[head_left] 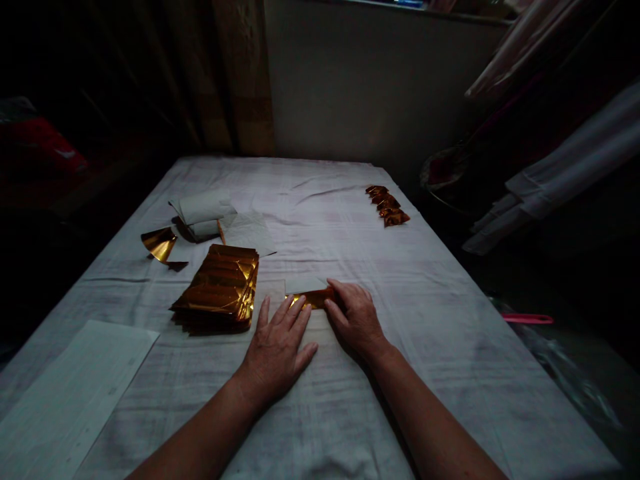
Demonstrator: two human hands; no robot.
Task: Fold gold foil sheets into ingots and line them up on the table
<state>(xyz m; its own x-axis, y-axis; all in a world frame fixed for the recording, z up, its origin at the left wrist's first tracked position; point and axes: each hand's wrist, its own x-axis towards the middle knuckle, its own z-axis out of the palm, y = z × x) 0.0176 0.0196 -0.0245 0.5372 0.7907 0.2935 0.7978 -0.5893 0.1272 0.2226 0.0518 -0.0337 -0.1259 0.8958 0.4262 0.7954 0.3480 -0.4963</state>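
A small sheet of gold foil paper (pixel 311 293) with a white reverse side lies partly folded on the cloth-covered table (pixel 320 220). My left hand (pixel 277 347) lies flat with fingers spread, its fingertips pressing the sheet's near edge. My right hand (pixel 356 318) rests beside it with fingers curled over the sheet's right end. A thick stack of gold foil sheets (pixel 220 287) sits just left of my left hand.
Several folded gold pieces (pixel 387 205) lie in a row at the far right. White papers (pixel 207 212) and a curled gold scrap (pixel 160 243) lie at the far left. A large white sheet (pixel 70 393) lies at the near left. Hanging fabric (pixel 560 173) is at the right.
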